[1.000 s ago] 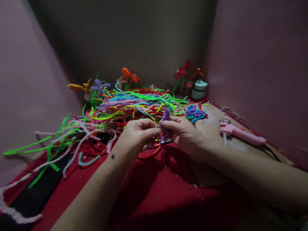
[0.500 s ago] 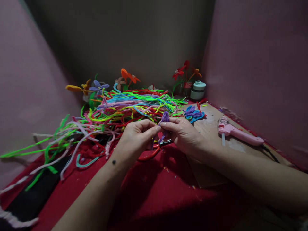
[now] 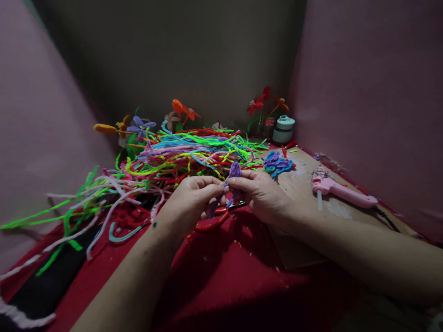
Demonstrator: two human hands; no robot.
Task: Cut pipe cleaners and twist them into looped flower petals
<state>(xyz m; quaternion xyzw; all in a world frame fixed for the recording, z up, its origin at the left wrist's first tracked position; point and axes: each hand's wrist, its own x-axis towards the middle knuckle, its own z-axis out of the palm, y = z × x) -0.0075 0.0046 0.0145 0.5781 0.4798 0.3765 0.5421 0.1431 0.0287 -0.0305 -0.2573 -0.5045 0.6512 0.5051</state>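
Observation:
Between my two hands is a purple pipe cleaner (image 3: 235, 170), bent into a narrow loop that sticks up above the fingers. My left hand (image 3: 194, 196) pinches a lower strand of it between thumb and forefinger. The base of the loop is gripped by my right hand (image 3: 258, 191), thumb on top. A loose purple end hangs below the fingertips. Just under the hands lies a red-handled tool (image 3: 212, 225), its far end partly hidden. Behind them spreads a large heap of coloured pipe cleaners (image 3: 194, 150).
To the right, a pink glue gun (image 3: 342, 193) rests on a board (image 3: 301, 177) near a purple and blue pipe-cleaner bundle (image 3: 278, 163). Pipe-cleaner flowers (image 3: 187, 110) and a pale green-lidded jar (image 3: 284, 129) stand at the back. Red cloth (image 3: 228, 272) covers the front.
My left hand has shifted slightly left and down, drawing a purple strand from the loop. My right hand keeps its pinch at the loop's base.

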